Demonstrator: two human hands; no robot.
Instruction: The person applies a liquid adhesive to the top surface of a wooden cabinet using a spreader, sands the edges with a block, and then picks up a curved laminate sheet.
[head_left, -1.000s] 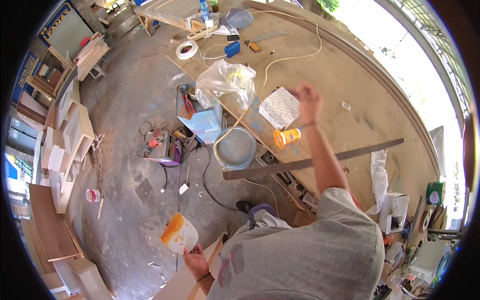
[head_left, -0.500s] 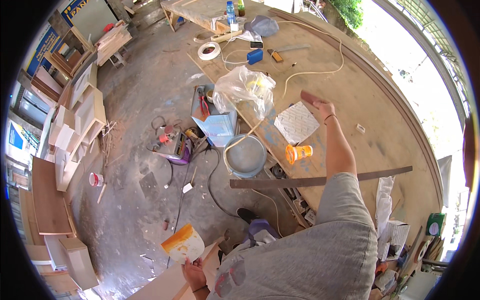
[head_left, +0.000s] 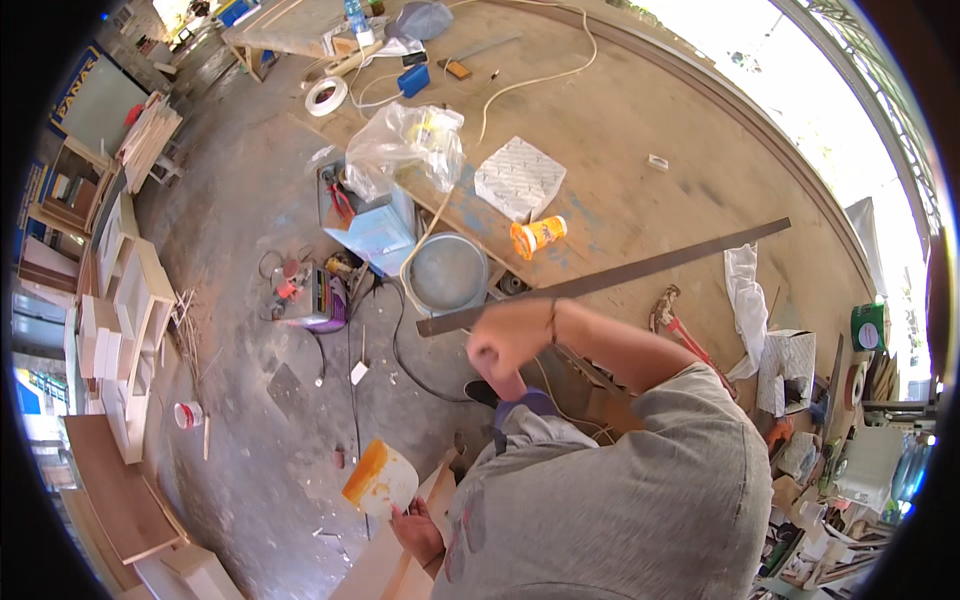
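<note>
Low in the view, my left hand (head_left: 420,532) grips a white, curved-edged piece (head_left: 398,492) with an orange smear along one side. My right hand (head_left: 512,338) is bent back toward my body, somewhat blurred, its fingers closed round a flat reddish-brown piece (head_left: 508,386) whose kind I cannot make out. Beside that hand, a long dark strip (head_left: 650,266) lies across the worktable and juts past its edge. An orange cup (head_left: 540,237) rests on its side on the table, near a crumpled white sheet (head_left: 520,180). A pale board (head_left: 375,572) lies under my left hand.
On the floor by the table stand a grey-blue bucket (head_left: 448,275) and a light blue box (head_left: 372,235). A clear plastic bag (head_left: 405,150) hangs over the table edge. A red-handled hammer (head_left: 690,335) lies near my right arm. Wooden cabinet parts (head_left: 140,300) line the left.
My right hand has drawn back from beside the white sheet toward my body, still holding the reddish-brown piece. My left hand keeps the smeared white piece. The view has shifted.
</note>
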